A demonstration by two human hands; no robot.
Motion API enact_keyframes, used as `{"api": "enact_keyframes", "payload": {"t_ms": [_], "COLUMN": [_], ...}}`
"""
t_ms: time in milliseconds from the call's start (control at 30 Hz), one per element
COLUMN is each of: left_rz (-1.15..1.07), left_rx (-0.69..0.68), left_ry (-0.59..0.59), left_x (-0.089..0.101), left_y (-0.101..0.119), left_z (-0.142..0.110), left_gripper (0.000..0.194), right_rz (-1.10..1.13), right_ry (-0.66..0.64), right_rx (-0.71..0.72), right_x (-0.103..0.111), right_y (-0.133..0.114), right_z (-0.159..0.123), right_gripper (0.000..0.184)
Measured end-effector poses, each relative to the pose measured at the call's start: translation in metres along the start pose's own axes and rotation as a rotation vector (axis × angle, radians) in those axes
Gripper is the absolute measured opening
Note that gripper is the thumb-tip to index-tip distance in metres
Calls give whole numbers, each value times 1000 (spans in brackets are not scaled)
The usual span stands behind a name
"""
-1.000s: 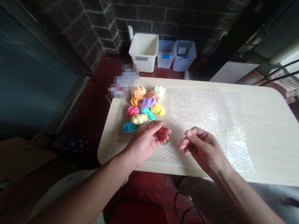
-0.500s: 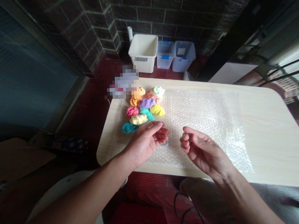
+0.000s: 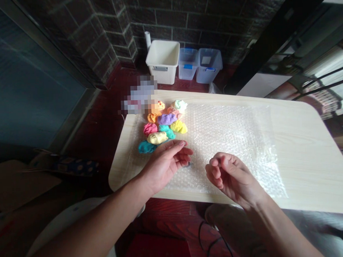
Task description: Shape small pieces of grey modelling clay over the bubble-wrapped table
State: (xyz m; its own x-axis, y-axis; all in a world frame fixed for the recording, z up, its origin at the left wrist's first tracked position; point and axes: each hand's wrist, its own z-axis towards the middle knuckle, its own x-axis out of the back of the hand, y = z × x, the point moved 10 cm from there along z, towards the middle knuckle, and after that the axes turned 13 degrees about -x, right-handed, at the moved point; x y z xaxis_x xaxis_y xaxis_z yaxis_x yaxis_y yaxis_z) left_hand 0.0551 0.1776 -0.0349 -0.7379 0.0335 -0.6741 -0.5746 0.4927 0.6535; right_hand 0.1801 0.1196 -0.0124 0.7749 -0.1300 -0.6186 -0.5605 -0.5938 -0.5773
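Over the bubble wrap point(image 3: 225, 134), my left hand point(image 3: 169, 162) is half curled, with its fingers apart and nothing visible in them. A small dark round thing point(image 3: 187, 164) shows just under its fingertips, too small to name. To the right, my right hand point(image 3: 232, 175) has thumb and index finger pinched together; whatever they hold, if anything, is hidden. Beyond my left hand lies a cluster of crumpled, soft-looking coloured bundles, among them a cream one point(image 3: 157, 138), a teal one point(image 3: 146, 147), a yellow one point(image 3: 179, 126) and a purple one point(image 3: 167, 119).
The bubble wrap covers much of a pale wooden table point(image 3: 301, 139) with rounded corners. On the floor behind it stand a white bin point(image 3: 162, 65) and two clear plastic boxes point(image 3: 209, 67) with blue clips. Dark cables point(image 3: 209, 239) lie on the floor below the near edge.
My right hand has turned slightly and its index finger has curled in towards the thumb. My left hand has barely moved. The whole view has shifted a little.
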Motion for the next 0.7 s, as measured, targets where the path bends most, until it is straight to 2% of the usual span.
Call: {"api": "enact_keyframes", "payload": {"t_ms": [167, 367, 500, 567, 700], "left_rz": [11, 1, 16, 38, 116], "left_rx": [-7, -12, 6, 0, -14], "left_ry": [-22, -31, -14, -40, -172], "left_x": [0, -1, 0, -3, -19], "left_y": [-1, 0, -1, 0, 2], "left_z": [1, 0, -1, -2, -7], "left_gripper": [11, 12, 13, 15, 18], "right_rz": [27, 5, -21, -19, 0], "right_ry": [-36, 11, 39, 23, -4], "right_rx": [37, 70, 18, -8, -29], "right_x": [-4, 2, -1, -4, -2], "right_y": [-3, -7, -5, -3, 2], "right_z": [2, 0, -2, -2, 1], "right_gripper": [39, 20, 18, 20, 25]}}
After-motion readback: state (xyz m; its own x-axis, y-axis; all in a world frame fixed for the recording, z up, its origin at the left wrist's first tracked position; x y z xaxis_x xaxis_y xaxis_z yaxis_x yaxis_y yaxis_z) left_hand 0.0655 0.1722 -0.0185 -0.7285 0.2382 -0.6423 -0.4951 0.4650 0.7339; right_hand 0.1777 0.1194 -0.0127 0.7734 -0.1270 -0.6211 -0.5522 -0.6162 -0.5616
